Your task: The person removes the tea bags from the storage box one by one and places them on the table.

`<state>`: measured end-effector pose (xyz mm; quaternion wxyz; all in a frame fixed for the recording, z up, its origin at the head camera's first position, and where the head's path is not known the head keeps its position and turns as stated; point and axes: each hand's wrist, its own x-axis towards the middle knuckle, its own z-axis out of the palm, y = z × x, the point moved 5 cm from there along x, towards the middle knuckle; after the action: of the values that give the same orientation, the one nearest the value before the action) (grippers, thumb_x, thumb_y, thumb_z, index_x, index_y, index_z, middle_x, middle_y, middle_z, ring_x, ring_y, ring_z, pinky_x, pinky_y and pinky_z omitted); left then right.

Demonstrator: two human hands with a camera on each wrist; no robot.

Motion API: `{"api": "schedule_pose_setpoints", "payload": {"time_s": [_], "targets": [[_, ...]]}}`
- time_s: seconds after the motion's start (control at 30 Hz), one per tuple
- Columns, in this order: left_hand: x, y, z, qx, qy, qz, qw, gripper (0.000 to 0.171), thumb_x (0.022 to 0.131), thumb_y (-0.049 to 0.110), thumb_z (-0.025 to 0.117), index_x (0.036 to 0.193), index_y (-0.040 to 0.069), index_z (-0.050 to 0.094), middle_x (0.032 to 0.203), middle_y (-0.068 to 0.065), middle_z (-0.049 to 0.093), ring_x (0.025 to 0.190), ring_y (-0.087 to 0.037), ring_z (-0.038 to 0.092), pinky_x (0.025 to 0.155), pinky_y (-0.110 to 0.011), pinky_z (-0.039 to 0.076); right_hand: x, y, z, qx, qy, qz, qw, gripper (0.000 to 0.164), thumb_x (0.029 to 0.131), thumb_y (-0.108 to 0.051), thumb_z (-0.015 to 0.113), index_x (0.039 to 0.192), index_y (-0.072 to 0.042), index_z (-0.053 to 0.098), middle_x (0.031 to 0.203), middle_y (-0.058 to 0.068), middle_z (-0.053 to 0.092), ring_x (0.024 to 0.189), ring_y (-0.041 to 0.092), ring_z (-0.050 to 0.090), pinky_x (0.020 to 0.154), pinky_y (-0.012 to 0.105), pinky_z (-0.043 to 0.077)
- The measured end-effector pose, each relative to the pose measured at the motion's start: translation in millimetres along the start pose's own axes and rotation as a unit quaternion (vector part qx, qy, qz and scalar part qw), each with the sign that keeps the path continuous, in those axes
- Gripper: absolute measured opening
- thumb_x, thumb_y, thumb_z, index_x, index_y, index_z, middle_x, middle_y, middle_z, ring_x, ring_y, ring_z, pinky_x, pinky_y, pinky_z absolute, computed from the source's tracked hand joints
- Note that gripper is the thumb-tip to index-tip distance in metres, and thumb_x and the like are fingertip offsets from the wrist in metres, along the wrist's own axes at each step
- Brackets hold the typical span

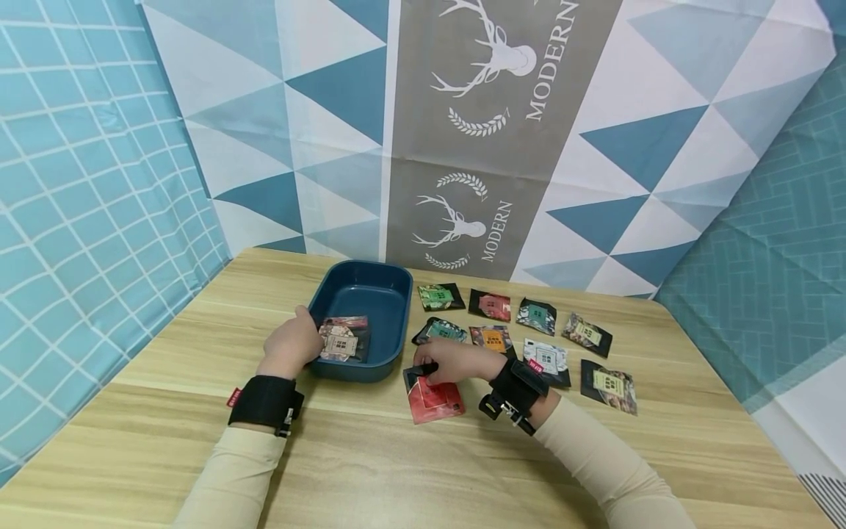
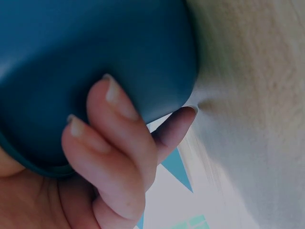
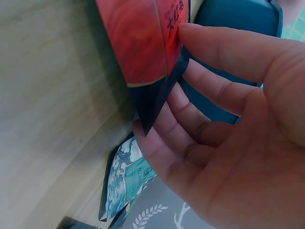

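My left hand (image 1: 293, 342) grips the near left rim of a dark blue plastic bin (image 1: 365, 301). In the left wrist view its fingers (image 2: 119, 105) curl against the outer wall, with the thumb over the rim. Inside the bin lie flat packets, the top one a patterned packet (image 1: 341, 344) with a pale label. Just right of the bin, my right hand (image 1: 459, 360) pinches a red packet (image 1: 435, 401) by its black end. The right wrist view shows that packet (image 3: 143, 43) tilted, thumb on its red face and fingers behind.
Several packets lie in loose rows on the wooden table (image 1: 370, 470) to the right, among them a green packet (image 1: 436, 296), an orange one (image 1: 492, 339), a white one (image 1: 547, 357) and a brown one (image 1: 609, 387). A patterned backdrop (image 1: 344, 184) stands behind.
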<state>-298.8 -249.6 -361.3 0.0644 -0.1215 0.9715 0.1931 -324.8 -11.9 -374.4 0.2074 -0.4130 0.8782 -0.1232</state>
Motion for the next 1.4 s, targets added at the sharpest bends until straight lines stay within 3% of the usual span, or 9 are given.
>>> {"api": "schedule_pose_setpoints", "payload": {"time_s": [0.27, 0.5, 0.63, 0.83, 1.0, 1.17, 1.4], "targets": [[-0.7, -0.7, -0.7, -0.004, 0.001, -0.002, 1.0, 0.067, 0.092, 0.015, 0.048, 0.141, -0.015, 0.013, 0.101, -0.033, 0.061, 0.071, -0.032, 0.061, 0.061, -0.042, 0.047, -1.6, 0.7, -6.9, -0.017, 0.022, -0.009, 1.0, 0.024, 0.084, -0.008, 0.065, 0.108, -0.006, 0.065, 0.104, 0.007, 0.06, 0.095, 0.017, 0.051, 0.085, 0.032, 0.043], [2.3, -1.1, -1.7, -0.003, 0.006, -0.003, 1.0, 0.067, 0.091, 0.014, 0.047, 0.141, -0.015, 0.013, 0.103, -0.034, 0.06, 0.07, -0.03, 0.06, 0.059, -0.039, 0.046, -7.0, -11.0, -41.5, 0.009, 0.085, -0.023, 0.996, 0.008, 0.09, -0.009, 0.057, 0.089, -0.007, 0.065, 0.07, 0.0, 0.052, 0.06, 0.01, 0.044, 0.065, 0.024, 0.041], [2.4, -1.6, -2.6, -0.003, 0.004, -0.003, 1.0, 0.068, 0.092, 0.014, 0.047, 0.142, -0.015, 0.011, 0.103, -0.034, 0.06, 0.069, -0.03, 0.06, 0.059, -0.039, 0.046, -2.1, -22.7, -56.3, 0.033, 0.121, -0.022, 0.992, 0.009, 0.092, -0.012, 0.056, 0.086, -0.01, 0.062, 0.067, 0.0, 0.048, 0.058, 0.011, 0.041, 0.064, 0.025, 0.037], [0.3, -1.7, -0.5, -0.001, -0.002, 0.001, 1.0, 0.068, 0.093, 0.016, 0.047, 0.142, -0.015, 0.011, 0.099, -0.032, 0.061, 0.069, -0.03, 0.06, 0.059, -0.04, 0.045, 16.9, -38.8, -57.3, 0.049, 0.131, -0.037, 0.989, 0.005, 0.093, -0.014, 0.056, 0.094, -0.012, 0.061, 0.079, 0.0, 0.056, 0.066, 0.012, 0.045, 0.067, 0.024, 0.039], [-1.1, -0.7, -0.4, -0.005, 0.001, -0.002, 1.0, 0.067, 0.092, 0.014, 0.047, 0.142, -0.015, 0.013, 0.104, -0.034, 0.06, 0.071, -0.03, 0.06, 0.06, -0.041, 0.046, 39.0, -51.8, -49.2, 0.025, 0.115, -0.059, 0.991, 0.016, 0.093, -0.011, 0.056, 0.107, -0.006, 0.062, 0.104, 0.008, 0.06, 0.093, 0.018, 0.057, 0.083, 0.025, 0.044], [-0.8, -0.2, -0.2, -0.003, 0.0, -0.008, 1.0, 0.068, 0.092, 0.015, 0.048, 0.142, -0.015, 0.013, 0.109, -0.035, 0.058, 0.073, -0.031, 0.06, 0.062, -0.042, 0.047, 59.8, -55.6, -39.0, 0.012, 0.079, -0.041, 0.996, 0.028, 0.093, -0.01, 0.055, 0.12, -0.005, 0.059, 0.122, 0.011, 0.056, 0.115, 0.024, 0.053, 0.096, 0.027, 0.041], [-0.5, -0.8, 0.2, -0.004, 0.003, -0.01, 0.9999, 0.066, 0.092, 0.014, 0.047, 0.142, -0.014, 0.014, 0.113, -0.036, 0.057, 0.077, -0.032, 0.061, 0.064, -0.044, 0.048, 79.7, -55.7, -26.8, -0.022, 0.036, -0.004, 0.999, 0.038, 0.094, -0.014, 0.055, 0.132, -0.007, 0.051, 0.131, 0.009, 0.053, 0.123, 0.021, 0.049, 0.1, 0.03, 0.039]]}}
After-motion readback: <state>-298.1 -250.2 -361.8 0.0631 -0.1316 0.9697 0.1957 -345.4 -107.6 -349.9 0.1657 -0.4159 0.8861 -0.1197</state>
